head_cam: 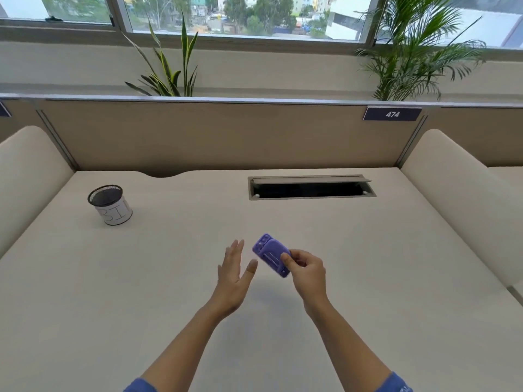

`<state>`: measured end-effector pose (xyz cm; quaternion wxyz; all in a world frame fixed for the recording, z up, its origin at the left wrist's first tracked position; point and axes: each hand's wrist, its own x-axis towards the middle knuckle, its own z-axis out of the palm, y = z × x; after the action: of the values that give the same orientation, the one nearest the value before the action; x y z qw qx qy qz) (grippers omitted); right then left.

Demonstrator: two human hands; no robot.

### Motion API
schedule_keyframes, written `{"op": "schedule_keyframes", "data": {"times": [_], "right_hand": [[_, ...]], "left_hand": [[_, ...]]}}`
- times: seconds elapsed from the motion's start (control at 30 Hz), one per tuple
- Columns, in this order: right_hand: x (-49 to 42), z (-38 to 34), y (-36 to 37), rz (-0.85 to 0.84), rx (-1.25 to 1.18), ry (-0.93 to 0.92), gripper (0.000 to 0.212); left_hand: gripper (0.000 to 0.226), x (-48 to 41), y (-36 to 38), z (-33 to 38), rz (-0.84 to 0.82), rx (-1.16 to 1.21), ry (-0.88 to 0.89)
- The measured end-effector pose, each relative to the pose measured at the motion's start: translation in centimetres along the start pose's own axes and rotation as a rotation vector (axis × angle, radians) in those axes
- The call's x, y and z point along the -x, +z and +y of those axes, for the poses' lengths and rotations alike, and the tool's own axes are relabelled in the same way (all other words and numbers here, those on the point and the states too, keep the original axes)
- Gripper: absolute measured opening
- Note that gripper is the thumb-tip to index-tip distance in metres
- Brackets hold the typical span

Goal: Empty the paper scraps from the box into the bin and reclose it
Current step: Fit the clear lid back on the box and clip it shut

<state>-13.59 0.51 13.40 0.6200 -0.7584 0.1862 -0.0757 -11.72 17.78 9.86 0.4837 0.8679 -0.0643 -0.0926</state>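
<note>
A small purple plastic box (270, 253) is held above the middle of the desk, tilted, with my right hand (304, 269) gripping its near right end between thumb and fingers. My left hand (235, 271) is just left of the box, palm turned toward it, fingers spread and holding nothing; it does not touch the box. No paper scraps are visible. The bin (110, 205), a black mesh cup wrapped in white paper lettered "BIN", stands upright at the far left of the desk, well away from both hands.
An open cable slot (311, 188) is set into the beige desk (141, 278) at the back right. A partition panel (226, 134) with a "474" label runs along the far edge. Padded side dividers flank the desk left and right.
</note>
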Motion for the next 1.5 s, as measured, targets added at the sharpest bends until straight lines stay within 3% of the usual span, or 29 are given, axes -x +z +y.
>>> {"op": "schedule_keyframes", "data": {"times": [0.27, 0.5, 0.73, 0.83, 1.23, 1.5], "right_hand": [[-1.5, 3.2, 0.0, 0.123, 0.087, 0.152, 0.016], [-7.0, 3.5, -4.6, 0.152, 0.172, 0.193, 0.027], [-14.8, 4.2, -12.1, 0.246, 0.258, 0.219, 0.024], [-18.8, 4.7, -16.2, 0.29, 0.296, 0.223, 0.008], [-30.6, 7.9, -26.0, 0.397, 0.364, 0.325, 0.02], [-33.4, 9.4, -28.0, 0.415, 0.394, 0.381, 0.028]], "left_hand": [[0.076, -3.0, 2.4, -3.4, -0.156, -0.38, 0.075], [0.08, -7.2, 6.3, -1.5, -0.303, -0.567, 0.065], [0.075, -13.1, 11.0, 1.4, -0.394, -0.653, 0.032], [0.075, -15.3, 13.2, 2.5, -0.407, -0.64, 0.008], [0.121, -20.9, 16.5, 2.5, -0.409, -0.685, -0.061], [0.127, -21.7, 16.4, 2.0, -0.389, -0.67, -0.06]]}}
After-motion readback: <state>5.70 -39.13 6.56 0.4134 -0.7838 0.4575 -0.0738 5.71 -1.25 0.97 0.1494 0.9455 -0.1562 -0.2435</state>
